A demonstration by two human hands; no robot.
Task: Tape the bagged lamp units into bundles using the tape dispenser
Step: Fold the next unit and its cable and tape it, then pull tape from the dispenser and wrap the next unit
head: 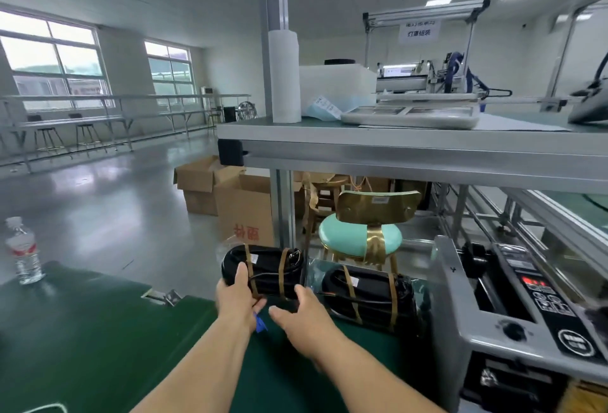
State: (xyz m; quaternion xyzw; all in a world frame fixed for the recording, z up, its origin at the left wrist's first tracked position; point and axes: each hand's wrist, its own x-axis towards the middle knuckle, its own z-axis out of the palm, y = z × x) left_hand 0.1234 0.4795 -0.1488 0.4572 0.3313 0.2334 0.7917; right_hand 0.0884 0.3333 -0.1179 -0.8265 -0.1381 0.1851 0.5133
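A black bagged lamp bundle (269, 269) wrapped with two brown tape bands lies at the far edge of the green table (98, 330). My left hand (238, 297) grips its left end, thumb on top and fingers curled underneath. My right hand (302, 312) reaches toward the bundle's near side with fingers spread and relaxed, its fingertips touching the bag. A second taped black bundle (371, 294) lies just to the right, against the grey machine. A small blue item (260, 323) shows below my left hand; I cannot tell what it is.
A grey machine with a black control panel (526, 297) stands at the right. A water bottle (24, 251) stands at the table's far left. Beyond the table edge are a mint-green chair (362, 231), cardboard boxes (237, 205) and a raised workbench (394, 142).
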